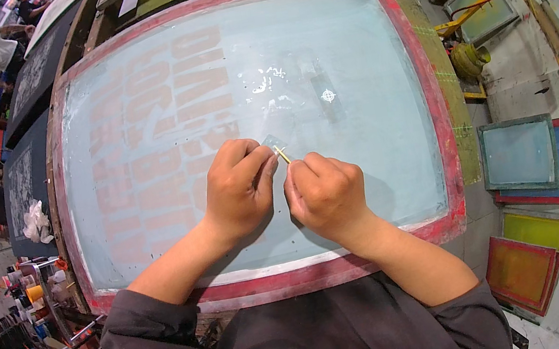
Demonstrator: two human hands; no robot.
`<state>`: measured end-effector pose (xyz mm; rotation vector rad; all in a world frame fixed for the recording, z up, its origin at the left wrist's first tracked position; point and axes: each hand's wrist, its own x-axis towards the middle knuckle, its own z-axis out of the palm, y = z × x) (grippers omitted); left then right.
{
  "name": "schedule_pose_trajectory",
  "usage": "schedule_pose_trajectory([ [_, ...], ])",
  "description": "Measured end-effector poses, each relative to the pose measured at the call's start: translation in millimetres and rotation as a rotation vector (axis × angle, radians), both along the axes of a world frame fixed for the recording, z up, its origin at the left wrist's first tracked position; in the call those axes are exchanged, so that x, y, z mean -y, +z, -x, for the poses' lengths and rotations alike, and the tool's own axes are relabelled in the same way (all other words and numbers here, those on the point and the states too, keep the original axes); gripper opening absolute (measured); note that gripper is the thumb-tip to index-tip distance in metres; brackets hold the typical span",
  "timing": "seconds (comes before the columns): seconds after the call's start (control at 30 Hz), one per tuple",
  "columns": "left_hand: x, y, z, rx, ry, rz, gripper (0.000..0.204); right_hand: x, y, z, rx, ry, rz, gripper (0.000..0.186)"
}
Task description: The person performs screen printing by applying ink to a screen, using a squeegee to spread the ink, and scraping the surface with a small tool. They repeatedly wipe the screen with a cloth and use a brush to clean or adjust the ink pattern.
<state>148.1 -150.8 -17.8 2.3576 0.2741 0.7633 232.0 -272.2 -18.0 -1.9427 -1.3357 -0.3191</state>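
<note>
A large screen (367,34) with pale blue mesh lies before me in a red-stained frame (453,197). Faint pink block lettering covers its left part; white specks and a round crosshair mark (328,95) show near the middle. My left hand (237,185) is closed, pinching a small clear piece (269,141) whose details are too small to make out. My right hand (323,193) is closed on a thin yellow stick (285,157), its tip touching or just over the clear piece. Both hands are over the mesh, close together.
A co-worker (1,55) is at the far top left. Dark boards (20,85) and a white crumpled wad (36,222) lie left, above paint containers (37,293). A yellow metal arm (461,22) and several smaller screens (517,157) line the right side.
</note>
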Motion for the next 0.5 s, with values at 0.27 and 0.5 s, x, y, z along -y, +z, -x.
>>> schedule_pose_trajectory([
  [0.27, 1.1, 0.3, 1.0, 0.004, 0.01, 0.015, 0.008, 1.3, 2.5, -4.7, -0.021, 0.015, 0.019, 0.02],
  [0.5, 0.9, 0.9, 0.9, 0.005, 0.001, 0.018, 0.008, 1.0, 0.6, -8.0, -0.032, 0.004, 0.012, 0.021],
])
